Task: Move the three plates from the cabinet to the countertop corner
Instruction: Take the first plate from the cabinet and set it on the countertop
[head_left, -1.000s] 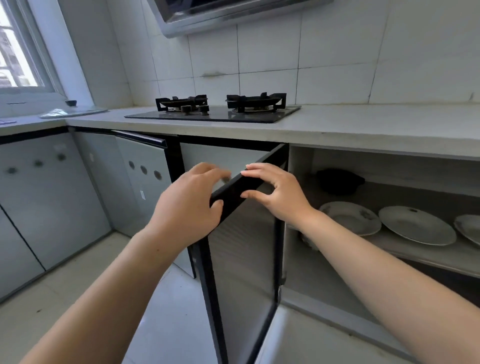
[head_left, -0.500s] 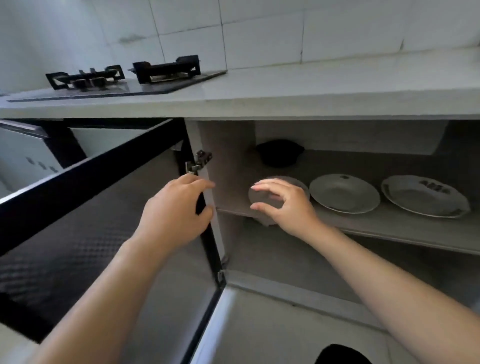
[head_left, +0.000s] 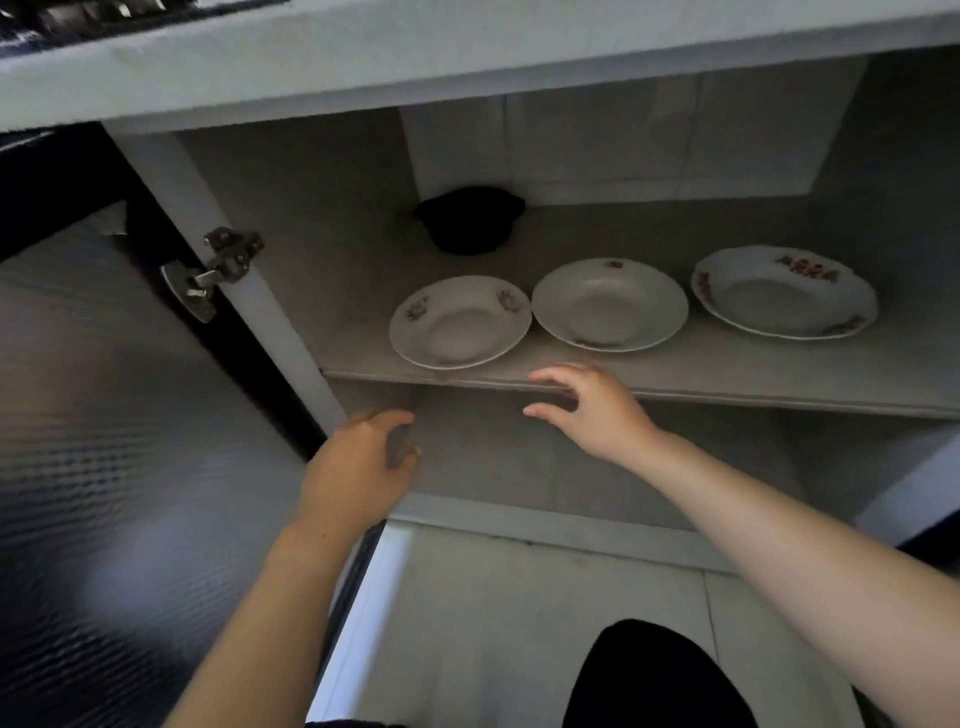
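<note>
Three white plates with flower prints lie side by side on the cabinet shelf (head_left: 727, 382): the left plate (head_left: 460, 322), the middle plate (head_left: 609, 304) and the right plate (head_left: 784, 292). My right hand (head_left: 592, 410) hovers open just in front of the shelf edge, below the gap between the left and middle plates, touching none of them. My left hand (head_left: 358, 467) is lower and to the left, by the cabinet frame, fingers loosely curled and holding nothing.
The cabinet door (head_left: 104, 441) stands wide open on the left, hung on a metal hinge (head_left: 218, 270). A black pot (head_left: 470, 218) sits at the back of the shelf. The countertop edge (head_left: 363, 57) runs overhead. A dark shape (head_left: 654, 680) shows at the floor below.
My view has dropped lower and closer to the cabinet. My left hand has let go of the door and moved down. My right hand has slid right and lower, uncovering the left plate.
</note>
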